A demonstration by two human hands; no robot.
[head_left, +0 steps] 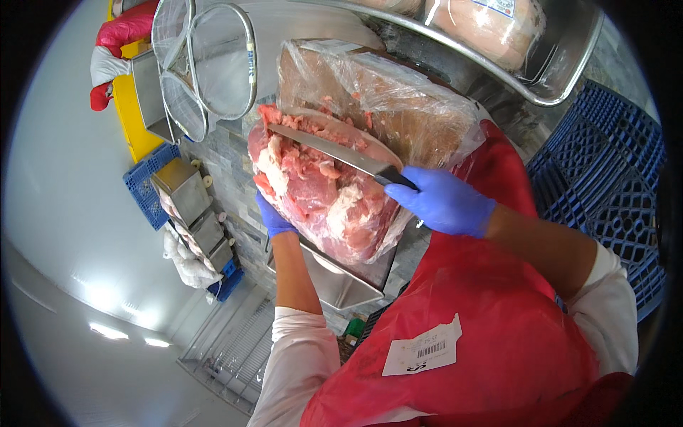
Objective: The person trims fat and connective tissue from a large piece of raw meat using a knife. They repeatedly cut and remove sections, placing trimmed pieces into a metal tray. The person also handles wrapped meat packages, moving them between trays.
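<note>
Meat cut: large, raw, red with pale fat patches; located at mid-view, between the two hands, in front of the red apron.
Left hand: blue-gloved, set against the left side of the meat cut, near its lower edge; fingers partly hidden behind the meat, so whether they grip it cannot be told.
Right hand: blue-gloved, closed around the black handle of the knife, at the right end of the meat cut.
Hand spacing: hands apart, one on each side of the meat cut.
Knife blade: laid slantwise over the upper face of the meat cut, tip toward its upper left end.
Meat support: hidden by the meat cut; cannot be told.
Lined box: brown, with clear plastic film, just beyond the meat cut.
Metal tray: partly visible below the meat cut, right of the left forearm.
Metal tub: upper right, holding wrapped meat.
Blue plastic racks: at far right, beside the right arm.
</note>
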